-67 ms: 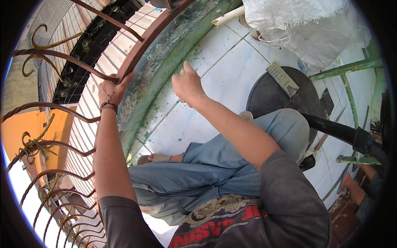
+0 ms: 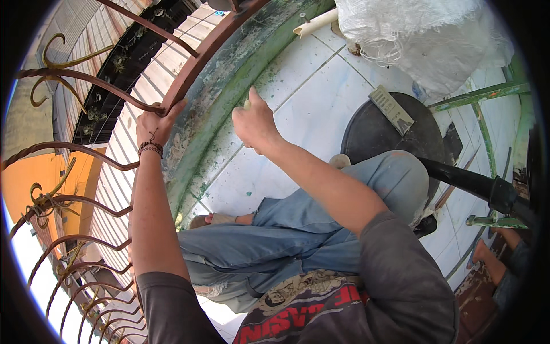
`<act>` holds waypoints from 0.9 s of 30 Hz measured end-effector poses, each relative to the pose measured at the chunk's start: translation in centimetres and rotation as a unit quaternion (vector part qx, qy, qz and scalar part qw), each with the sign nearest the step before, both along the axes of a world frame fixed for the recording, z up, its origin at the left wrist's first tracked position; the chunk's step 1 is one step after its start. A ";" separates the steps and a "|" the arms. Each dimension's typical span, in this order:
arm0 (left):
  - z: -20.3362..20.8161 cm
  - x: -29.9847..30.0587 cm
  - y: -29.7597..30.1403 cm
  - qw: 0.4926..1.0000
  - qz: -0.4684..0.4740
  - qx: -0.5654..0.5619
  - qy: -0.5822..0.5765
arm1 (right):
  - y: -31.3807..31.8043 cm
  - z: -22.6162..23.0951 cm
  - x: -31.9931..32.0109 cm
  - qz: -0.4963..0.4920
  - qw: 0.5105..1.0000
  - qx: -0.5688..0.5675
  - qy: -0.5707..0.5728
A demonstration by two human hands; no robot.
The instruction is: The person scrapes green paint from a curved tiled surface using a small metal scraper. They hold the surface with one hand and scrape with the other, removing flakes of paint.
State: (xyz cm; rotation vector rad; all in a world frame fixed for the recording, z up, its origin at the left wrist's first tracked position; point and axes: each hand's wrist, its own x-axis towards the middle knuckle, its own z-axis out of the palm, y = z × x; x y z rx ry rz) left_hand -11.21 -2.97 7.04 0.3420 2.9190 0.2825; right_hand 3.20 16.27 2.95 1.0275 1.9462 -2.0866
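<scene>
The left hand (image 2: 153,123) was clamped on the brown metal rail (image 2: 192,74), close to the joint of a twisted bar (image 2: 114,92), with the thumb laid along the rail and a braided wristband (image 2: 150,148) fitted at the wrist. The right hand (image 2: 255,125) was closed around a small pale-green object (image 2: 247,105); the thumb pointed toward the top of the view, and the fingers hid most of the object, so its full shape could not be determined. This object was located at the inner side of the curved green ledge (image 2: 226,103), above the white tiled floor (image 2: 312,86); contact between object and ledge could not be confirmed. The ledge ran alongside the rail, and its coating was worn and patchy. Green flecks were scattered on the tiles next to it. The person sat with legs folded in blue jeans (image 2: 321,229). To the right, a flat printed box (image 2: 391,109) lay tilted on a round black disc (image 2: 364,129), beside a black tube (image 2: 464,180). A white woven sack (image 2: 424,40) was positioned beyond the disc, near a cream pipe (image 2: 318,23). Another person's leg (image 2: 490,261) was visible at the far right.
</scene>
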 end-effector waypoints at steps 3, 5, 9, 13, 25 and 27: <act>-0.1 -0.2 0.0 1.000 0.000 -0.001 0.009 | 0.9 0.7 -0.3 0.001 1.000 -0.016 -0.011; 0.4 -0.1 0.6 1.000 0.005 -0.014 -0.005 | 1.0 -0.6 -0.3 -0.005 1.000 0.003 0.003; -0.1 -0.3 0.1 1.000 0.001 0.004 0.008 | 0.1 -1.6 -0.9 -0.017 0.999 0.046 0.011; 0.1 -0.1 0.3 1.000 -0.008 -0.004 0.007 | 0.9 -1.5 -0.6 0.003 0.999 0.041 0.008; -0.1 -0.1 0.0 1.000 -0.008 0.003 0.012 | -0.9 -1.6 -0.2 0.043 0.988 0.148 0.009; -0.1 -0.1 0.1 1.000 -0.007 0.002 0.007 | -0.6 -1.5 -0.1 0.033 0.989 0.142 0.023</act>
